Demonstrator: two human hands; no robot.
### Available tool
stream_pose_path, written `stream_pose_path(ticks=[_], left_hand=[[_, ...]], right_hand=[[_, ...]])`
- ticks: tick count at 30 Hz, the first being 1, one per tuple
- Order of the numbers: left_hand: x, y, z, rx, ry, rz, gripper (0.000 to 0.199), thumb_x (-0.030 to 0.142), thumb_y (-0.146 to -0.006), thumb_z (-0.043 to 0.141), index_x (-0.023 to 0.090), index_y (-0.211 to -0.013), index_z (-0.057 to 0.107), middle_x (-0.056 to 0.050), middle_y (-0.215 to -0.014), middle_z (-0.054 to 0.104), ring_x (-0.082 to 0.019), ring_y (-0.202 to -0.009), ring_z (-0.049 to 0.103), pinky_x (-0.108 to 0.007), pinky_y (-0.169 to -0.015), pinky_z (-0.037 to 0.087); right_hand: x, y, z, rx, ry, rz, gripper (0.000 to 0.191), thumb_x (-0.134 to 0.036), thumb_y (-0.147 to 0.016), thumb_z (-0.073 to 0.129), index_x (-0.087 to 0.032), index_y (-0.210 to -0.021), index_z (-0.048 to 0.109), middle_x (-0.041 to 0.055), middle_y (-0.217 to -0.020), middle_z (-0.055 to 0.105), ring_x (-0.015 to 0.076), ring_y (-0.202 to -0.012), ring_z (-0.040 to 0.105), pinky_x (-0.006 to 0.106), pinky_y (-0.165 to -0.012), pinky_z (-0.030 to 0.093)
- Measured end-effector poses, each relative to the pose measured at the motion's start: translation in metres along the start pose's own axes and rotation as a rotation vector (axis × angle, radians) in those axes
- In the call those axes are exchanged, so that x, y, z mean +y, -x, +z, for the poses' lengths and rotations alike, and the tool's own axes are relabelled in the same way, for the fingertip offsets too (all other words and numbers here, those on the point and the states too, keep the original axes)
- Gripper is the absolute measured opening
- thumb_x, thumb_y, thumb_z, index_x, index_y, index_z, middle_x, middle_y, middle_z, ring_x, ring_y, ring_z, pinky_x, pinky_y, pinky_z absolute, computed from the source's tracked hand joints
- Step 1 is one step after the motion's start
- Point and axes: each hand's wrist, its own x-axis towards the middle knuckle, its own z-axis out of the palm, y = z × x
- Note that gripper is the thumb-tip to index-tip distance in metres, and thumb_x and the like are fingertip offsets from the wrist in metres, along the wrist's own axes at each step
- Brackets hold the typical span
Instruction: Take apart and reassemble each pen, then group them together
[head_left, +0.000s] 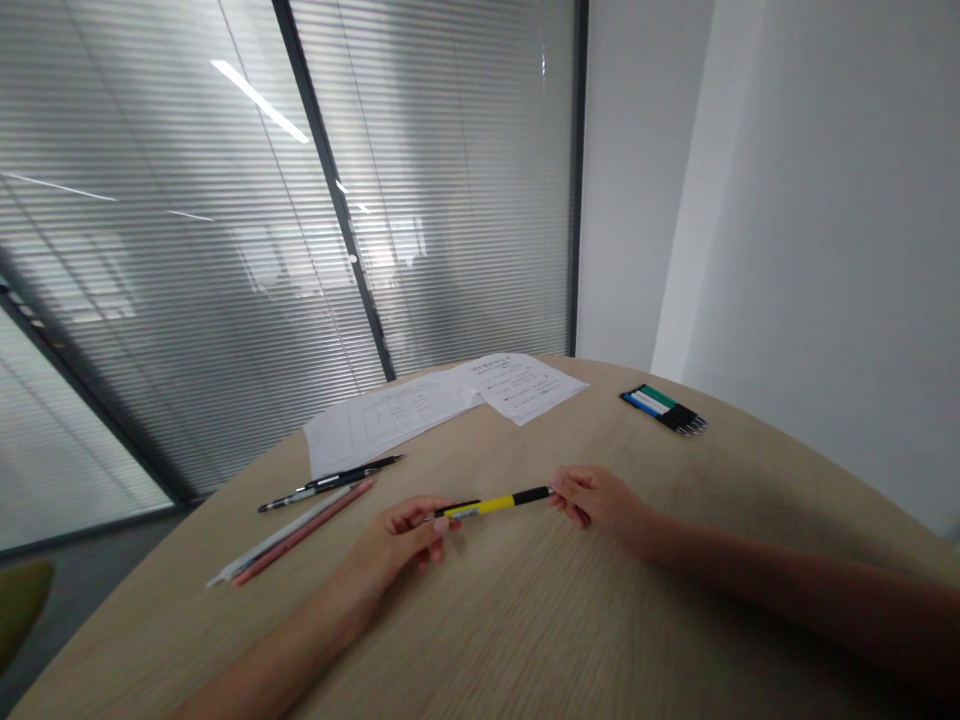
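A yellow ballpoint pen [495,504] with a black grip is held level above the table, between my two hands. My left hand [401,535] pinches its rear end, where a dark clip shows along the barrel. At the other end, the fingertips of my right hand [592,498] close round the tip, hiding it. Left of my left hand lie a pink pen [304,533] and a pale grey pen [281,535], side by side. Just beyond them rest dark pens [334,482]. A row of several pens [664,409] with green, white and blue barrels lies beyond my right hand.
Printed sheets of paper [390,415] overlap at the far side of the round wooden table [510,630]. Behind it stands a glass partition with blinds [465,200], and a white wall [825,250] rises at the right. Part of a green-yellow seat [22,605] shows at lower left.
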Motion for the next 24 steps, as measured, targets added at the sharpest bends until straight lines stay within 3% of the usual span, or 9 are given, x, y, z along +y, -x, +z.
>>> stream_pose_path(ticks=[3, 6, 11, 15, 17, 20, 22, 24], left_hand=[[-0.006, -0.006, -0.006, -0.025, -0.067, 0.016, 0.035, 0.038, -0.056, 0.067, 0.015, -0.081, 0.064, 0.0, -0.06, 0.06, -0.008, -0.047, 0.045, -0.018, -0.043, 0.033], [-0.013, -0.011, -0.011, -0.002, -0.213, 0.115, 0.034, 0.038, -0.055, 0.066, 0.016, -0.081, 0.065, 0.003, -0.053, 0.054, -0.01, -0.048, 0.047, -0.019, -0.043, 0.034], [-0.01, -0.004, -0.012, -0.025, -0.501, 0.519, 0.017, 0.025, -0.068, 0.056, 0.02, -0.081, 0.065, -0.001, -0.075, 0.063, -0.013, -0.064, 0.055, -0.022, -0.056, 0.043], [-0.005, 0.005, -0.009, -0.03, -0.646, 0.744, 0.018, 0.018, -0.073, 0.05, 0.021, -0.084, 0.064, -0.002, -0.075, 0.062, -0.012, -0.06, 0.055, -0.021, -0.055, 0.045], [-0.005, 0.007, -0.007, -0.009, -0.656, 0.756, 0.018, 0.018, -0.072, 0.05, 0.02, -0.082, 0.065, -0.002, -0.071, 0.062, -0.011, -0.057, 0.054, -0.02, -0.052, 0.045], [-0.005, 0.008, -0.003, 0.06, -0.587, 0.66, 0.016, 0.022, -0.069, 0.052, 0.019, -0.078, 0.065, -0.001, -0.069, 0.063, -0.012, -0.057, 0.055, -0.02, -0.052, 0.046], [-0.004, 0.009, 0.0, 0.106, -0.522, 0.545, 0.017, 0.027, -0.067, 0.054, 0.018, -0.075, 0.066, -0.002, -0.069, 0.064, -0.013, -0.058, 0.055, -0.021, -0.052, 0.046], [-0.002, 0.01, 0.004, 0.147, -0.471, 0.426, 0.018, 0.03, -0.064, 0.056, 0.018, -0.073, 0.067, -0.001, -0.068, 0.063, -0.013, -0.057, 0.055, -0.022, -0.052, 0.045]], right_hand=[[0.002, -0.001, 0.0, -0.005, -0.001, -0.003, 0.033, -0.04, -0.078, 0.043, -0.015, -0.059, 0.053, -0.0039, -0.044, 0.044, 0.006, -0.037, 0.038, 0.018, -0.037, 0.03], [0.003, -0.002, 0.0, 0.001, -0.007, 0.02, 0.034, -0.04, -0.078, 0.043, -0.015, -0.057, 0.052, -0.0039, -0.045, 0.044, 0.0055, -0.036, 0.038, 0.018, -0.037, 0.03], [0.002, -0.001, 0.0, -0.017, -0.038, 0.038, 0.034, -0.038, -0.079, 0.042, -0.015, -0.055, 0.049, -0.0047, -0.044, 0.041, 0.0048, -0.035, 0.037, 0.017, -0.036, 0.029], [0.003, -0.001, 0.0, -0.012, -0.055, 0.055, 0.034, -0.038, -0.079, 0.042, -0.015, -0.053, 0.049, -0.0045, -0.045, 0.042, 0.0047, -0.034, 0.036, 0.018, -0.035, 0.029], [0.004, -0.001, 0.001, -0.004, -0.042, 0.069, 0.036, -0.037, -0.08, 0.04, -0.015, -0.053, 0.049, -0.004, -0.044, 0.042, 0.0052, -0.034, 0.037, 0.018, -0.036, 0.03], [0.006, -0.002, 0.0, 0.021, 0.049, 0.016, 0.039, -0.036, -0.083, 0.033, -0.015, -0.058, 0.053, -0.0008, -0.047, 0.049, 0.008, -0.039, 0.044, 0.02, -0.04, 0.036], [0.004, -0.001, -0.002, 0.094, 0.187, -0.137, 0.038, -0.034, -0.086, 0.029, -0.015, -0.071, 0.058, 0.0041, -0.062, 0.059, 0.0121, -0.054, 0.053, 0.025, -0.051, 0.042], [-0.001, 0.003, -0.005, 0.2, 0.393, -0.384, 0.031, -0.03, -0.086, 0.03, -0.016, -0.092, 0.057, 0.0085, -0.088, 0.062, 0.0169, -0.08, 0.056, 0.032, -0.07, 0.044]])
